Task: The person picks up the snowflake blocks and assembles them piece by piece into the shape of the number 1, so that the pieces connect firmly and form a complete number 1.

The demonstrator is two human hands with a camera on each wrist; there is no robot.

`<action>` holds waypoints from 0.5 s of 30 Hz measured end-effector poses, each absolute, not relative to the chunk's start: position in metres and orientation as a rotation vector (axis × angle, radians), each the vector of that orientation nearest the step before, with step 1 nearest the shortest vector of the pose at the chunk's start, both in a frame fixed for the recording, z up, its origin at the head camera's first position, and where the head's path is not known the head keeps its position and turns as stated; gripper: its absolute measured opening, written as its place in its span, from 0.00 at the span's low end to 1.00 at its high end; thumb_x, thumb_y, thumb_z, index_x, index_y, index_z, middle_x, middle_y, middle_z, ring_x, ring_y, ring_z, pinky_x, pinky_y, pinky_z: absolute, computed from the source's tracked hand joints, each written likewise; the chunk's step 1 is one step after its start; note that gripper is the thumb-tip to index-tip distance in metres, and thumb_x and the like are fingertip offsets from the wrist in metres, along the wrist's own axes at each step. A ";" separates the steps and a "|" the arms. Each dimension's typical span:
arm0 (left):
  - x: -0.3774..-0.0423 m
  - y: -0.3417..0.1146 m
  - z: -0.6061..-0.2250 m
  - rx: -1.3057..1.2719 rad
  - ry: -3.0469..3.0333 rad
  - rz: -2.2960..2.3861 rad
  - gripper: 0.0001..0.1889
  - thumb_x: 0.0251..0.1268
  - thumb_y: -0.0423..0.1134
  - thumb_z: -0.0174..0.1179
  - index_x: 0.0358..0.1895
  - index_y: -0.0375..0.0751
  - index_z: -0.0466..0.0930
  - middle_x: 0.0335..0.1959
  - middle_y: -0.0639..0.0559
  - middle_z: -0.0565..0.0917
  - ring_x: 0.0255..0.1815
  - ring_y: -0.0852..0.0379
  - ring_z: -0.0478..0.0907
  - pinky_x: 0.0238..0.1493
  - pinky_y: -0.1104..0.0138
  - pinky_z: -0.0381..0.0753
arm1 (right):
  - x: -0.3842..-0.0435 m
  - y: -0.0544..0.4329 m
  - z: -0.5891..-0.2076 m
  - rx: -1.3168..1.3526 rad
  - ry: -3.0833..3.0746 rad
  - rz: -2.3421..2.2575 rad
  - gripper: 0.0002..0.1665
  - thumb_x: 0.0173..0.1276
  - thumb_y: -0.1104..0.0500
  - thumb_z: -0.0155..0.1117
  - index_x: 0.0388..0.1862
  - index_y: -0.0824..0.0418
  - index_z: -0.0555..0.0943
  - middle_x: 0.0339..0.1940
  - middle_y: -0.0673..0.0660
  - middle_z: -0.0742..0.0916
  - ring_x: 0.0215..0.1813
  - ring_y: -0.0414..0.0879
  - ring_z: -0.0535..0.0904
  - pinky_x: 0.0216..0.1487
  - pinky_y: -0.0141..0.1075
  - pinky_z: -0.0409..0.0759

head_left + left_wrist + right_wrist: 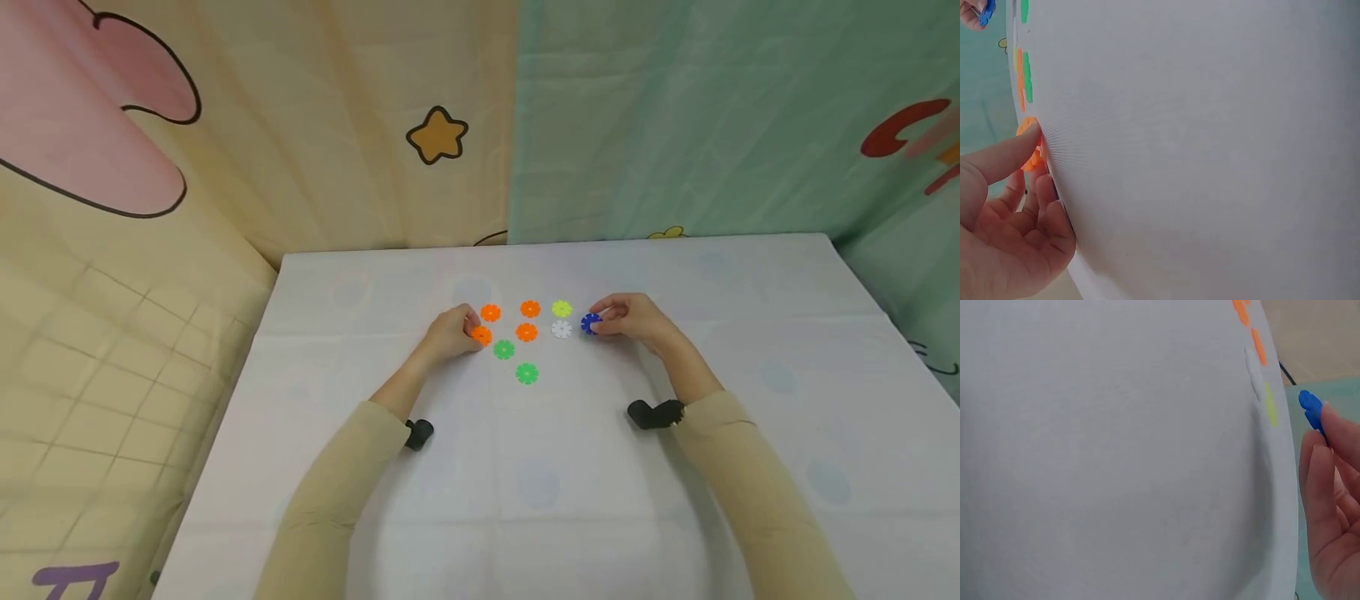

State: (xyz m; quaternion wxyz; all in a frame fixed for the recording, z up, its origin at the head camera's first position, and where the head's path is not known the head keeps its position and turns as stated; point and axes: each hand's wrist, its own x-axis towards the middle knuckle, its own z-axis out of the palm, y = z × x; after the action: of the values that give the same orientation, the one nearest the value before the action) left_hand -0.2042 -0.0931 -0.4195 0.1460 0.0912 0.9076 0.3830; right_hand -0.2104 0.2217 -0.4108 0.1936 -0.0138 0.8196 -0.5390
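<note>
Between thumb and fingers, the left hand (pixel 451 334) pinches an orange notched disc (pixel 482 336) at the left end of the group. The right hand (pixel 632 321) pinches a blue notched disc (pixel 590 323); the right wrist view shows this blue disc (pixel 1313 411) held up off the table. Between the hands lie a yellow disc (pixel 562 308), a white disc (pixel 562 329) and two orange discs, an upper one (pixel 530 309) and a lower one (pixel 527 332). Another orange disc (pixel 491 312) lies just beyond the left fingertips. Two green discs, one nearer the left hand (pixel 504 349) and one closer to me (pixel 527 373), complete the group.
A white cloth covers the table (pixel 540 500), whose far edge meets a yellow and green curtain (pixel 637 125). Black wrist devices, one on the left (pixel 419 434) and one on the right (pixel 655 414), stick inward from the sleeves.
</note>
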 end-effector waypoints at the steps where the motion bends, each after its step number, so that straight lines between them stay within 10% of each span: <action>1: -0.204 -0.094 -0.419 0.265 2.612 1.113 0.15 0.51 0.28 0.66 0.42 0.35 0.73 0.31 0.47 0.73 0.35 0.52 0.70 0.37 0.67 0.69 | -0.209 0.220 -0.409 -0.054 2.293 -1.510 0.21 0.59 0.70 0.65 0.51 0.75 0.73 0.26 0.52 0.79 0.29 0.39 0.80 0.37 0.31 0.81; 15: -0.195 -0.100 -0.412 0.279 2.569 1.199 0.08 0.61 0.30 0.58 0.43 0.37 0.75 0.32 0.47 0.74 0.35 0.52 0.70 0.36 0.67 0.69 | -0.195 0.194 -0.398 -0.160 2.219 -1.495 0.18 0.60 0.68 0.65 0.49 0.73 0.75 0.26 0.55 0.79 0.32 0.45 0.79 0.42 0.36 0.81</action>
State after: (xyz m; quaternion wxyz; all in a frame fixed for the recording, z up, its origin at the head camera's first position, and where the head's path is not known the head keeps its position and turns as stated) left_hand -0.1949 -0.1002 -0.4120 0.1458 0.0969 0.8922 0.4164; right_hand -0.1947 0.1940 -0.3983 0.2287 -0.0581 0.8059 -0.5430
